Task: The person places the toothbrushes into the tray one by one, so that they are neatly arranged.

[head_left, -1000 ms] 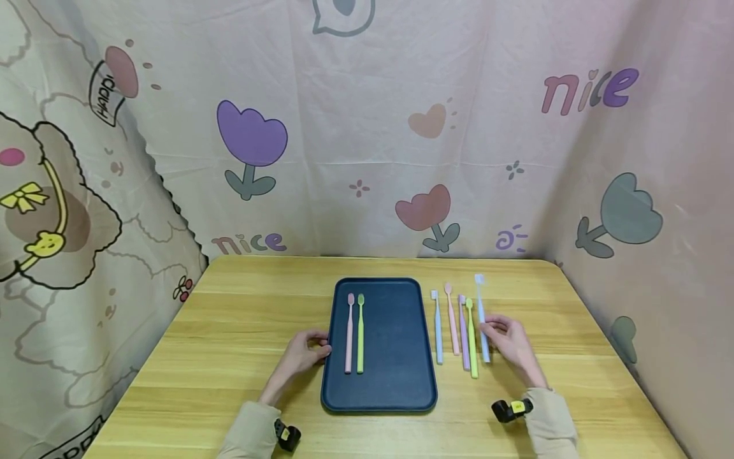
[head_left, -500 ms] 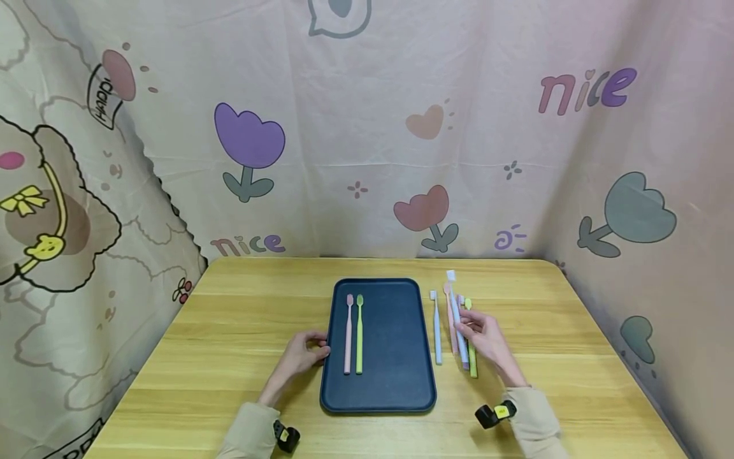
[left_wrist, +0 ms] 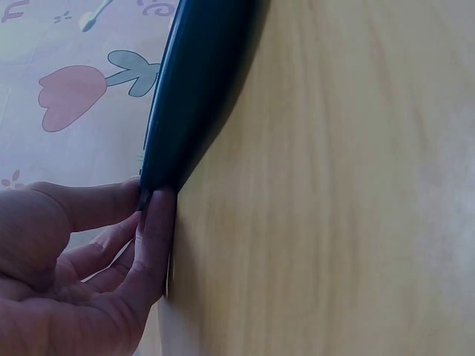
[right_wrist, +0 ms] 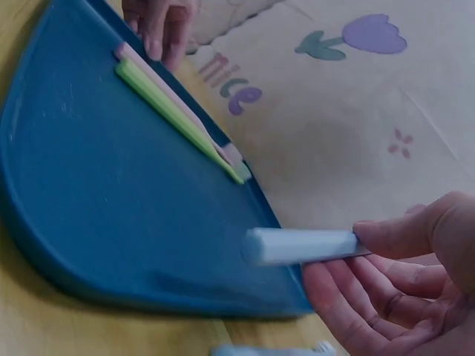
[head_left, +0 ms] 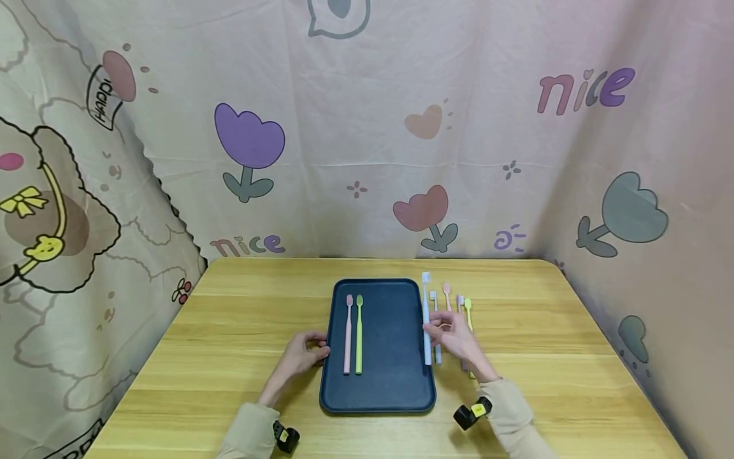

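Note:
My right hand (head_left: pixel 455 335) pinches a light blue toothbrush (head_left: pixel 426 306) between thumb and fingers, above the right rim of the dark blue tray (head_left: pixel 390 382). In the right wrist view the handle end of that toothbrush (right_wrist: pixel 297 246) points out over the tray. My left hand (head_left: pixel 301 352) grips the tray's left rim, with thumb and fingers on either side of the edge in the left wrist view. Inside the tray, at its left, a pink toothbrush (head_left: pixel 347 338) and a green toothbrush (head_left: pixel 359 338) lie side by side, heads away from me.
Right of the tray, partly behind my right hand, lie another blue toothbrush (head_left: pixel 438 355), a pink one (head_left: pixel 447 293), a purple one (head_left: pixel 460 301) and a yellow-green one (head_left: pixel 468 309). A printed curtain (head_left: pixel 344 127) hangs behind the wooden table (head_left: pixel 241 306).
My right hand has carried the light blue toothbrush leftward, from the right end of the row, over the other toothbrushes, to the tray's right rim. My left hand stays on the tray.

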### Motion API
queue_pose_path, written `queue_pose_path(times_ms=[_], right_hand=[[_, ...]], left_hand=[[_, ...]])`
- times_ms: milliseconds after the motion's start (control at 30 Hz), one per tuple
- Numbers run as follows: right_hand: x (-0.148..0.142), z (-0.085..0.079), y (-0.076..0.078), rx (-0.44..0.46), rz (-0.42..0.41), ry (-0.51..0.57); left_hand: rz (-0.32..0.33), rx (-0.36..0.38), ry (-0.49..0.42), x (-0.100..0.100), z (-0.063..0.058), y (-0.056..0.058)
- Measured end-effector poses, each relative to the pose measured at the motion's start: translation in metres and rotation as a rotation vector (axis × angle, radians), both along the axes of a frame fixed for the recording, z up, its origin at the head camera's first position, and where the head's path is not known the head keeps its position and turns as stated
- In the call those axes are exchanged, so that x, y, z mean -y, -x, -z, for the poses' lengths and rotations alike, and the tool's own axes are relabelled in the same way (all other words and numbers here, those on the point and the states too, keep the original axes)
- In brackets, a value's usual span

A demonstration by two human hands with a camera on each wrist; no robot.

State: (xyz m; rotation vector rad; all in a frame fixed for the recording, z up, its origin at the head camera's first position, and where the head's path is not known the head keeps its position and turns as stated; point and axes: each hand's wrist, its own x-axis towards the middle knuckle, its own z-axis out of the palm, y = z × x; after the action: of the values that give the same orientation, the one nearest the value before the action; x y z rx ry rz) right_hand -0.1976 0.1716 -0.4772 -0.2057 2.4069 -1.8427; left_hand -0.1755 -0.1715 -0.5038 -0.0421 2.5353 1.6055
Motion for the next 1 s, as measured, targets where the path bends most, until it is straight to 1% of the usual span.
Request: queue_pose_path(times_ms=[133,200,400,567,667,867,1000], right_hand=[[0.010,0.002,0.002,0.017,-0.043,0.025],[0.016,0.003,0.003,0.028,-0.051,0.034],[0.031,0.005,0.006,0.059,-0.101,0.059],[0.042,0.008,0.008,0.054,-0.135,0.065],[0.048,0.010,0.010,0.054,-0.144,0.050],[0.061,0.014,0.012,0.075,-0.122,0.012],[0.066,0.016,0.013,0.072,-0.115,-0.006]], left_hand=[[-0.014,0.008,-0.001,0.000,0.000,0.000],[-0.017,0.008,-0.001,-0.001,-0.001,0.000],[-0.011,-0.003,0.012,-0.001,-0.002,-0.001],[-0.004,-0.009,0.014,0.000,-0.002,-0.001],[0.002,-0.009,0.005,0.000,-0.001,-0.001],[0.007,-0.009,0.011,0.000,-0.002,-0.001],[0.003,-0.005,0.014,0.000,-0.002,-0.001]])
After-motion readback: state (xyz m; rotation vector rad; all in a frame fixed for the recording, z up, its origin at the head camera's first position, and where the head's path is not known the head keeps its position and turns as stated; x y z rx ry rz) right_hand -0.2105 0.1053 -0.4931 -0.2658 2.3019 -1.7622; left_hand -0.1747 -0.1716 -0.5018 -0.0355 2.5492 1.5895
